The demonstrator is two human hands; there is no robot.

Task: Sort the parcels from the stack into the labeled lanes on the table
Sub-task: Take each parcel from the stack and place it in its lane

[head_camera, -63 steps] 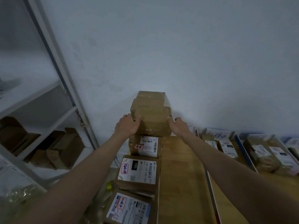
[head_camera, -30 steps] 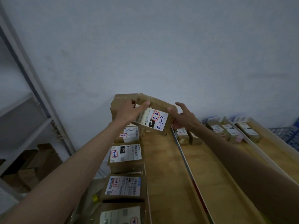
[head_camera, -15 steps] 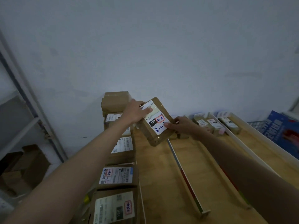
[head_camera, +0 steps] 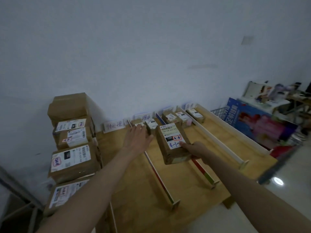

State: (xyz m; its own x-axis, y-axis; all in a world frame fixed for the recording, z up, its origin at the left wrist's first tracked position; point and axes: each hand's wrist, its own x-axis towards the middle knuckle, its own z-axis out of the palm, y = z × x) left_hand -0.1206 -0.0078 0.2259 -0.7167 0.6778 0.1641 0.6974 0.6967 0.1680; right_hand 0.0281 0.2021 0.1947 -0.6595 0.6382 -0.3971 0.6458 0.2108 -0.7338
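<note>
While the right hand (head_camera: pixel 196 149) grips a brown parcel (head_camera: pixel 173 145) at frame centre, thumb pressed on its white label, the box hangs tilted above the wooden table (head_camera: pixel 131 187), over the divider (head_camera: pixel 204 172) between two lanes. Left of it, the left hand (head_camera: pixel 137 139) reaches forward with fingers straight and released, holding nothing, its tips near two small parcels (head_camera: pixel 146 126) lying at the far end of a lane. More small parcels (head_camera: pixel 183 116) lie in the lanes further right, by the wall. Handwritten lane cards (head_camera: pixel 113 126) stand along the table's far edge. At frame left, the stack (head_camera: pixel 72 140) of labelled boxes rises beside the table. A blue poster (head_camera: pixel 255 120) leans at right.
</note>
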